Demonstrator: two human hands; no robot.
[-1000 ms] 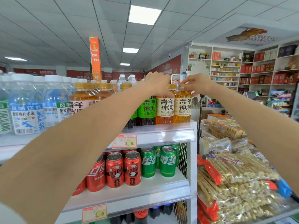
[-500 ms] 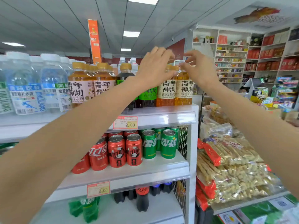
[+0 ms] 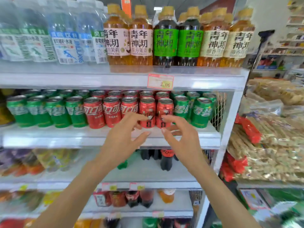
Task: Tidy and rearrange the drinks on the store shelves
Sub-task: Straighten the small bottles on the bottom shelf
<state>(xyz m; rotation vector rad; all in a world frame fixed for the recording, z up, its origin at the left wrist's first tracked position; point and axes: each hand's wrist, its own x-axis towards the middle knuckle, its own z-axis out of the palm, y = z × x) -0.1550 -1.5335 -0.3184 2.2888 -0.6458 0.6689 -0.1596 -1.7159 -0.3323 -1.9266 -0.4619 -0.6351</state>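
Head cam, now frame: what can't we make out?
Head view only.
Hand contact: left hand and right hand overlap the two dark red cans; touching or short, unclear.
Lower-left bottles: motion blur, labels unreadable.
Rear can rows: hidden by front cans.
Bottom-row drinks: cut by frame edge.

**One view, worn on my head**

My only camera sits on my head, facing the drinks shelving (image 3: pixel 82 79) square-on and tilted slightly down. The price tag (image 3: pixel 160 81) lies just above the frame's centre, close to me: my left hand (image 3: pixel 122 139) and right hand (image 3: pixel 181 139) show just below it. Above the tag, the tea bottles (image 3: pixel 166 40) touch the top edge.
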